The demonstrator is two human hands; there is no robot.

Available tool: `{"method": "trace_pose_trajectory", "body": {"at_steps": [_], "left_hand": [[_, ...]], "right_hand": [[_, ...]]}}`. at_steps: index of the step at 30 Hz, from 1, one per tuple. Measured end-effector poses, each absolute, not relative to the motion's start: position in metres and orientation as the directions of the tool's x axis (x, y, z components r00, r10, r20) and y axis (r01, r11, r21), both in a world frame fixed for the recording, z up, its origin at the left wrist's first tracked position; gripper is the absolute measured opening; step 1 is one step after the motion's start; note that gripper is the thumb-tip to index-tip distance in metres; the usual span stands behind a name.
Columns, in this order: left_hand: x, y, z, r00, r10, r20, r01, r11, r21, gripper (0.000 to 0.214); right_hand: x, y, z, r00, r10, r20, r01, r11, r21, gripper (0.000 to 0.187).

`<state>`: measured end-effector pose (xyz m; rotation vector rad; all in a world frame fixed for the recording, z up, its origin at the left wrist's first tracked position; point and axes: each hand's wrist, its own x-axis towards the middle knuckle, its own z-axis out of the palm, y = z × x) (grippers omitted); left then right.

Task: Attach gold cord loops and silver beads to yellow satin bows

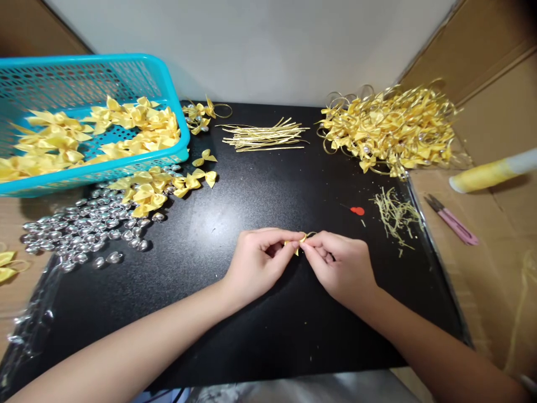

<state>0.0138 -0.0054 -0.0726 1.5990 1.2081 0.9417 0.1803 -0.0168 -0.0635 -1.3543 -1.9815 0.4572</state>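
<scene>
Over the middle of the black table point(268, 330), my left hand point(260, 260) and my right hand point(342, 263) meet fingertip to fingertip. Between them is a small yellow ribbon bow point(297, 252), mostly covered by my fingers. A thin gold tie point(311, 233) curves up from it by the right fingertips. My left thumb and forefinger pinch the bow. The right fingers are closed at the gold tie where it meets the bow. A red needle threader point(356, 211) lies beyond my right hand.
At the back left stands a turquoise basket point(178, 151) of yellow bows, with silver beads point(90, 229) before it. Gold ties point(264, 136) lie at the back centre. Finished bows point(386, 131) are heaped back right, near offcuts point(394, 215), pink snips point(453, 221) and a yellow roll point(486, 173).
</scene>
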Motion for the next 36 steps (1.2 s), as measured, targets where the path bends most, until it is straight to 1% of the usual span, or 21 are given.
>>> {"method": "trace_pose_trajectory", "body": {"at_steps": [3, 8, 13, 18, 23, 26, 29, 31, 32, 35, 36], "left_hand": [[0.014, -0.006, -0.073, 0.233, 0.971, 0.057, 0.277, -0.123, 0.953, 0.016], [0.014, -0.009, -0.074, 0.222, 0.974, 0.044, 0.224, -0.095, 0.97, 0.019], [0.015, -0.01, -0.077, 0.217, 0.976, 0.009, 0.164, -0.045, 0.985, 0.025], [0.015, -0.011, -0.077, 0.222, 0.975, 0.012, 0.167, -0.05, 0.985, 0.017], [0.015, -0.011, -0.078, 0.204, 0.979, -0.002, 0.145, -0.028, 0.989, 0.015], [0.014, -0.01, -0.079, 0.197, 0.98, -0.001, 0.128, -0.024, 0.991, 0.012], [0.014, -0.008, -0.078, 0.177, 0.984, 0.005, 0.099, -0.023, 0.995, 0.01], [0.015, -0.008, -0.077, 0.155, 0.988, 0.005, 0.069, -0.016, 0.997, 0.011], [0.015, -0.007, -0.077, 0.148, 0.989, 0.002, 0.059, -0.01, 0.998, 0.012], [0.015, -0.007, -0.077, 0.143, 0.99, -0.005, 0.058, -0.003, 0.998, 0.013], [0.016, -0.007, -0.077, 0.141, 0.99, -0.005, 0.066, -0.004, 0.998, 0.013]], "right_hand": [[0.182, -0.016, -0.065, -0.211, 0.918, 0.336, 0.672, 0.386, -0.632, 0.019], [0.184, -0.014, -0.065, -0.21, 0.923, 0.322, 0.654, 0.377, -0.656, 0.009], [0.185, -0.014, -0.064, -0.247, 0.912, 0.329, 0.664, 0.406, -0.628, 0.015], [0.185, -0.013, -0.066, -0.237, 0.924, 0.3, 0.632, 0.381, -0.675, 0.014], [0.19, -0.009, -0.065, -0.203, 0.947, 0.249, 0.601, 0.322, -0.731, 0.012], [0.198, -0.005, -0.06, -0.311, 0.919, 0.242, 0.631, 0.39, -0.671, 0.012], [0.205, -0.004, -0.053, -0.467, 0.876, 0.12, 0.682, 0.444, -0.581, 0.017], [0.206, -0.007, -0.049, -0.534, 0.844, 0.037, 0.712, 0.473, -0.519, 0.024], [0.204, -0.009, -0.049, -0.562, 0.827, 0.022, 0.72, 0.502, -0.48, 0.023], [0.195, -0.017, -0.05, -0.622, 0.78, 0.063, 0.73, 0.608, -0.313, 0.007], [0.191, -0.02, -0.052, -0.636, 0.767, 0.087, 0.731, 0.635, -0.252, 0.012]]}}
